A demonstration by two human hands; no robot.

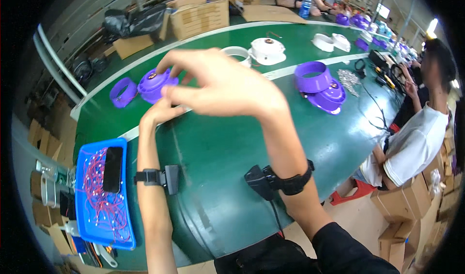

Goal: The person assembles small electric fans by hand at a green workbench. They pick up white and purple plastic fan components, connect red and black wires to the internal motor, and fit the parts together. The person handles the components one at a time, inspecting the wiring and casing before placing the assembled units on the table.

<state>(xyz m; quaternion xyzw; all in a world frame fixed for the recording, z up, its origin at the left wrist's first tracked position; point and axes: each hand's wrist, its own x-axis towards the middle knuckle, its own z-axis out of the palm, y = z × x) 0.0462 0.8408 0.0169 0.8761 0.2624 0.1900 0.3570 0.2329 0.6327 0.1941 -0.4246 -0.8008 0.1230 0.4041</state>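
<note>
My right hand (220, 83) reaches across to the left with its fingers apart and curved, slightly blurred. Its fingertips are at a round purple plastic housing (151, 90) with a small copper-coloured part in its middle; I cannot tell whether they touch it. Below it, my left hand (162, 113) has its fingers stretched toward the right, partly covered by the right thumb, with nothing visible in them. A purple ring (123, 93) lies just left of the housing. Black straps with small dark devices circle both my wrists.
At the left, a blue tray (127, 196) holds red-purple wires and a black phone (113, 170). White housings (268, 50) stand further back. On the right are another purple ring (312, 78), a purple housing (329, 97) and small metal pieces (348, 80). A person in white (416, 133) sits at right.
</note>
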